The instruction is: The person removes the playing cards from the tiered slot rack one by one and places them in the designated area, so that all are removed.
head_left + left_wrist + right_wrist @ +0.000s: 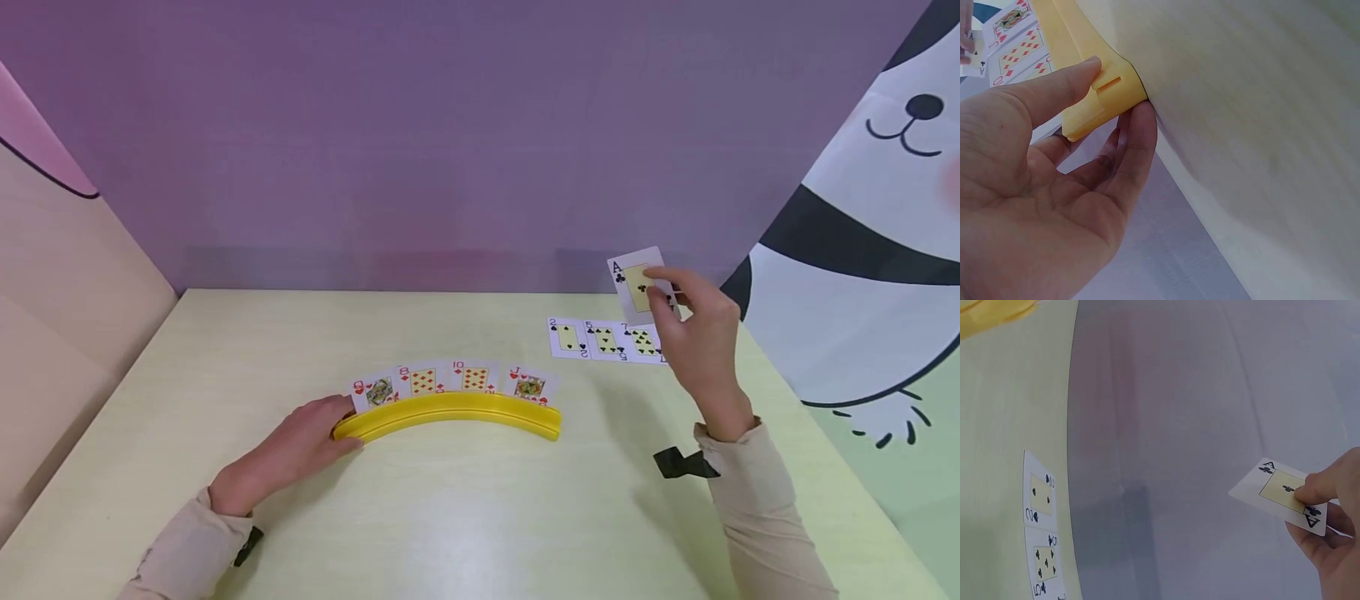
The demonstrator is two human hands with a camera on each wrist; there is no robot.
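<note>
My left hand (300,437) grips the left end of a curved yellow card holder (457,407), its thumb on the near face and fingers behind, as the left wrist view shows. Standing in the holder are a red face card (377,392), the eight of diamonds (422,381), the ten of diamonds (474,377) and a red jack (529,386). My right hand (701,329) pinches the ace of clubs (1272,487) between thumb and fingers, raised and tilted. Below it, a row of black cards lies face up on the table: a two (567,338), a five (604,341) and a seven (642,344).
The pale wooden table (450,517) ends at a purple back wall (450,167). A printed panel with a cartoon animal (862,317) borders the right side, and a light panel (60,333) borders the left.
</note>
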